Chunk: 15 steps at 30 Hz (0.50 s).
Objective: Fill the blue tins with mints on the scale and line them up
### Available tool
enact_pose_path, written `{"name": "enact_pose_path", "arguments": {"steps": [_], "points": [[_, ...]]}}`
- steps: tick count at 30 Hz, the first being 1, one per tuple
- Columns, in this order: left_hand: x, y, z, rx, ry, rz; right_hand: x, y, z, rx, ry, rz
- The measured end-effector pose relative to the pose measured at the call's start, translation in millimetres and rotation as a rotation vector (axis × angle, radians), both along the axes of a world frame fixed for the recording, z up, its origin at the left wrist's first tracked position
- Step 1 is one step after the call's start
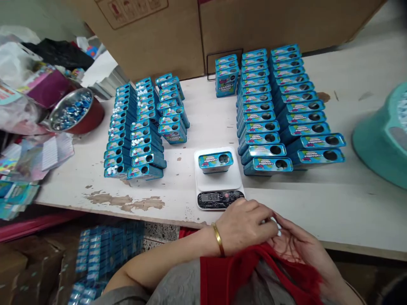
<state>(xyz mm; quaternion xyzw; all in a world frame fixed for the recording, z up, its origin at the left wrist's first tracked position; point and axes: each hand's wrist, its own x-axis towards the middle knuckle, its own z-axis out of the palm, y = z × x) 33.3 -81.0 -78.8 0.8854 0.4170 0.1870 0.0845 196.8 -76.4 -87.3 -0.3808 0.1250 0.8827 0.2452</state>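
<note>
My left hand [251,222], with a gold bracelet at the wrist, is closed with its fingertips at several small white candies [279,228]. Cupped against those fingertips, my right hand [297,241] holds the candies from the other side; part of its palm is hidden. Just beyond my hands lies a white kitchen scale [219,182], its display reading about -15.24, though the digits are blurry. On its platform stands a blue candy tin [215,161] with a round hole in the top and pale candies visible inside.
Rows of blue tins [144,140] stand at left, several topped with white candies; more tins [265,127] stand at right. A metal bowl [74,112] holds blue-wrapped pieces. A teal tub [378,135] is far right. Cardboard boxes [159,46] back the table [197,114].
</note>
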Motion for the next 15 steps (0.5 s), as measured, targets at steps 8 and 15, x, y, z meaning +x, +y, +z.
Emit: {"name": "enact_pose_path", "arguments": {"steps": [8,15], "points": [[1.8,-3.7,4.6,0.032,-0.030,-0.048,2.9,-2.4,1.6,0.075,-0.039,0.076],[3.0,-5.0,1.2,0.012,-0.019,-0.023,1.7,-2.5,-1.7,0.080,-0.045,0.087]]}}
